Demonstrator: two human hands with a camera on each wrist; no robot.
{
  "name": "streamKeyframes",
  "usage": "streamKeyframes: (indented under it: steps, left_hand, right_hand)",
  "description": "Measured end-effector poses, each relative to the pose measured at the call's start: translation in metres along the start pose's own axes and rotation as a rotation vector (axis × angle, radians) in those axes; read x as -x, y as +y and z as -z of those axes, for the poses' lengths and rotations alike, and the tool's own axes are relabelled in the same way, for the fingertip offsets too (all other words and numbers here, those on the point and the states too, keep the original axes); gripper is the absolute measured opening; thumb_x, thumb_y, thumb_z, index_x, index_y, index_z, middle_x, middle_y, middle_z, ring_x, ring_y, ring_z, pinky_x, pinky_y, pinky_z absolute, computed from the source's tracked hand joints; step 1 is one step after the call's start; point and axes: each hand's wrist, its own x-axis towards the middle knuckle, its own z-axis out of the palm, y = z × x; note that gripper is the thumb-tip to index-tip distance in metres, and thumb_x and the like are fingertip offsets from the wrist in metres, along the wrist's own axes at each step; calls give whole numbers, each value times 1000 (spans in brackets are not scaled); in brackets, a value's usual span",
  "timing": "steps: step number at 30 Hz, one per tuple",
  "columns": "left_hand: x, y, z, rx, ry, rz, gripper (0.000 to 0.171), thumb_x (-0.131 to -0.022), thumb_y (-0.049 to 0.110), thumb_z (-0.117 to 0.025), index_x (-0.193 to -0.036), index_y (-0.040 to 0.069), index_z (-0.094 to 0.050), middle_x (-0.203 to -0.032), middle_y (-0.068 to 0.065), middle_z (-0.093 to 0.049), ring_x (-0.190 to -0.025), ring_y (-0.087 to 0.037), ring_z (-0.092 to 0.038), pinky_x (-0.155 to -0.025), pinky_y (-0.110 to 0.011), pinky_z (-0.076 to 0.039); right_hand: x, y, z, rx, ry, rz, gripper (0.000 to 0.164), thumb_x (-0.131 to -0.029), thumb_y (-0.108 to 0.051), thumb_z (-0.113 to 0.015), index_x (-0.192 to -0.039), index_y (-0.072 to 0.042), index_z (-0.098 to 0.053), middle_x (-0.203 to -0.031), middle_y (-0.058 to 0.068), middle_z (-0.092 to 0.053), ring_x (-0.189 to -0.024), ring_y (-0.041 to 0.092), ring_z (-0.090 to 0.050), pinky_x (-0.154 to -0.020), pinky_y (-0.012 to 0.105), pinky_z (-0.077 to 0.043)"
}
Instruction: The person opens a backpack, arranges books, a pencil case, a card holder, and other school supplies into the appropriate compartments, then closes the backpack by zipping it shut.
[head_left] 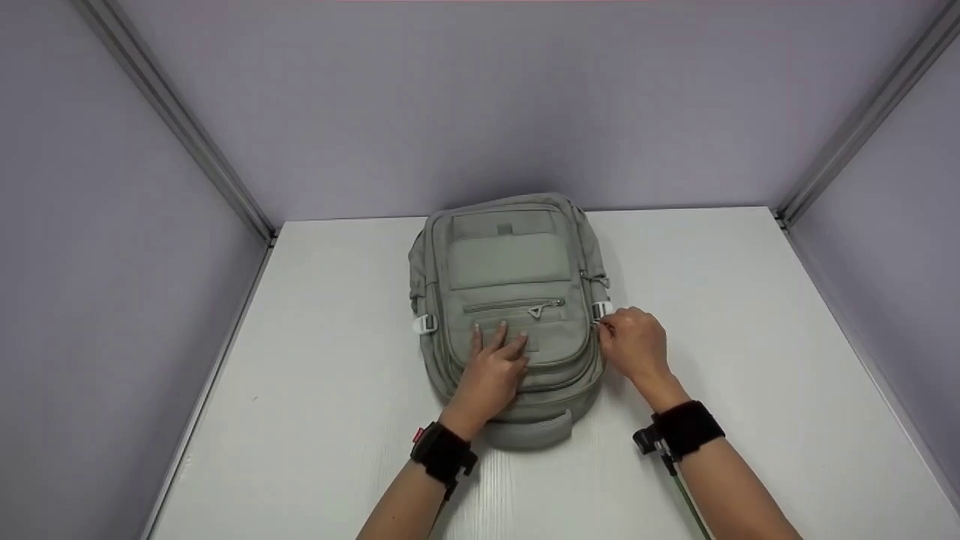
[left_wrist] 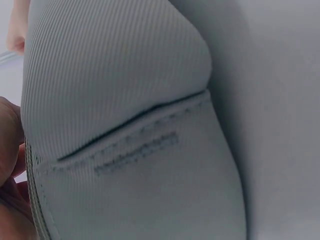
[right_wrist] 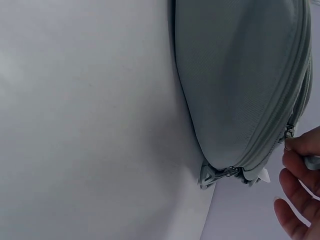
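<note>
A grey-green backpack (head_left: 510, 259) lies on the white table, its front panel facing up. My left hand (head_left: 491, 379) rests on the lower front with fingers spread, below a short pocket zipper (head_left: 514, 306). At the bag's right edge, beside a white buckle (head_left: 602, 309), my right hand (head_left: 636, 345) pinches a zipper pull. Up close in the right wrist view, thumb and index finger grip that zipper pull (right_wrist: 289, 133) while the other fingers (right_wrist: 299, 192) curl loosely. The left wrist view is mostly filled by the bag's ribbed fabric (left_wrist: 120, 70), with part of the left hand at its edge.
A second white buckle (head_left: 424, 324) sits on the bag's left side. A grey strap handle (head_left: 532, 431) sticks out at the near end. Pale walls (head_left: 480, 105) stand behind and on both sides of the white table (head_left: 315, 375).
</note>
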Motion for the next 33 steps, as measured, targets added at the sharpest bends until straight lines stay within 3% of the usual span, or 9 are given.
streamKeyframes:
  steps: [6, 15, 26, 29, 33]
  left_hand:
    - [0, -1, 1, 17, -3, 4, 11, -96, 22, -72, -99, 17, -82, -135, -8, -67, -132, -41, -56, -106, -71, -36]
    - [0, -2, 2, 46, -9, 7, 10, -94, 22, -74, -98, 16, -82, -136, -7, -67, -132, -41, -55, -107, -71, -35]
    - [0, -8, 9, 76, -83, -20, 14, -98, 20, -68, -99, 14, -81, -138, -9, -65, -136, -46, -51, -104, -76, -33]
    - [0, -8, 9, 69, -90, -24, 14, -98, 19, -68, -98, 13, -81, -138, -9, -65, -136, -46, -51, -104, -76, -34]
    - [1, -8, 7, 66, -95, -16, 12, -97, 18, -70, -98, 12, -81, -138, -9, -65, -136, -46, -50, -104, -76, -34]
  right_hand:
    - [-20, 3, -7, 23, -18, 7, 7, -80, 0, -74, -74, 0, -78, -68, 13, -69, -62, 35, -65, -58, 49, -52]
    - [-46, 1, -18, 52, -37, -66, 9, -86, -4, -73, -82, 1, -80, -75, 16, -73, -67, 39, -67, -63, 52, -54]
    - [-68, 2, -34, 141, -50, -9, 24, -85, -1, -69, -61, 2, -67, -63, 19, -64, -58, 40, -62, -56, 52, -51]
    - [-68, 2, -35, 143, -73, -13, 21, -85, -3, -70, -65, 2, -69, -66, 19, -65, -61, 41, -63, -59, 53, -52]
    - [-66, 1, -33, 111, -98, -53, 13, -89, -6, -71, -81, 3, -75, -76, 20, -70, -69, 43, -66, -65, 55, -53]
